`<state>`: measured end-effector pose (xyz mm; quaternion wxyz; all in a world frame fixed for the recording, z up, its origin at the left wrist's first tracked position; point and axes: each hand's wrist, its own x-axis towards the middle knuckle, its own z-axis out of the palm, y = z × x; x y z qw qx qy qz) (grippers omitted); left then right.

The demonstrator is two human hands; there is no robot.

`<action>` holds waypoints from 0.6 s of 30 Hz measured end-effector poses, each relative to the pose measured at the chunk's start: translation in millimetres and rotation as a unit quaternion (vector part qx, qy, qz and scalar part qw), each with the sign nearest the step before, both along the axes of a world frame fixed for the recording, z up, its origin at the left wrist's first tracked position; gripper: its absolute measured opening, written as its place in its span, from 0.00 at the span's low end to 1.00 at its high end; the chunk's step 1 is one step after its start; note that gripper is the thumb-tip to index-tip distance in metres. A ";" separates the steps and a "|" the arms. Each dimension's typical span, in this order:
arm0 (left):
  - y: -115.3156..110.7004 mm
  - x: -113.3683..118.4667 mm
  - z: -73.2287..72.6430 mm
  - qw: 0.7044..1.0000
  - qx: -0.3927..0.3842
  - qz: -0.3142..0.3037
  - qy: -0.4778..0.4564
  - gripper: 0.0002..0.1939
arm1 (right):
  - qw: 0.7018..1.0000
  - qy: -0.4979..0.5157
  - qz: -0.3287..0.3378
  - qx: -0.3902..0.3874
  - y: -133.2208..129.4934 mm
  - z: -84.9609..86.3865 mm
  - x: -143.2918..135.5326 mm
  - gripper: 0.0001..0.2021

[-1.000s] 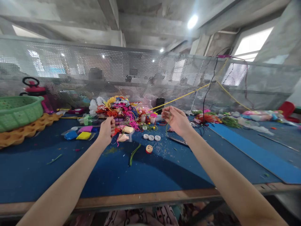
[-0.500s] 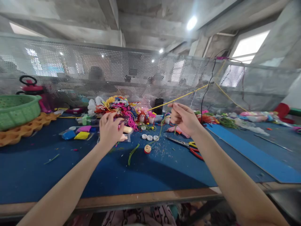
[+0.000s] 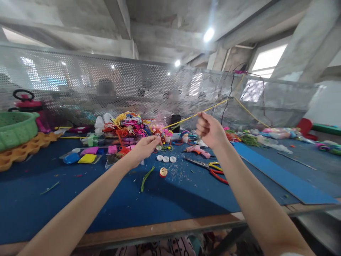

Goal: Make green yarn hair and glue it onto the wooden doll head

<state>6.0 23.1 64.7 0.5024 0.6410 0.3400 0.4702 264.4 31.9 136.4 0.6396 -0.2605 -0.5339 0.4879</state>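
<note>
My left hand is raised over the blue table, its fingertips pinched together at one end of a thin green yarn. The strand runs up to my right hand, whose fingers are curled around its other end. Below the hands lies a small round piece with a drawn face and red side. Left of it is a short bundle of green yarn. Three white caps sit in a row behind the round piece. Small yarn-haired figures stand farther back.
Scissors and a pink glue gun lie at the right, near a blue board. A tangled yarn pile, clay packets and a green basket are leftward. A yellow cord slants behind the hands.
My left hand has moved right and its spread fingers have closed on the green yarn. The strand, which hung from my right hand, now stretches between both hands. The view has shifted slightly.
</note>
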 end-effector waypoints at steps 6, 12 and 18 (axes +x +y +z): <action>9.2 -40.3 -12.1 0.991 -0.035 0.085 -0.094 0.18 | 0.998 0.039 -0.012 -0.049 14.2 -36.9 28.1 0.10; 16.4 -56.6 -21.0 0.951 -0.055 0.131 -0.275 0.12 | 0.993 0.073 0.011 -0.091 19.1 -68.1 25.0 0.17; 17.8 -70.7 -18.6 0.870 -0.135 0.149 -0.451 0.16 | 0.982 0.170 0.046 -0.071 19.6 -82.2 22.3 0.18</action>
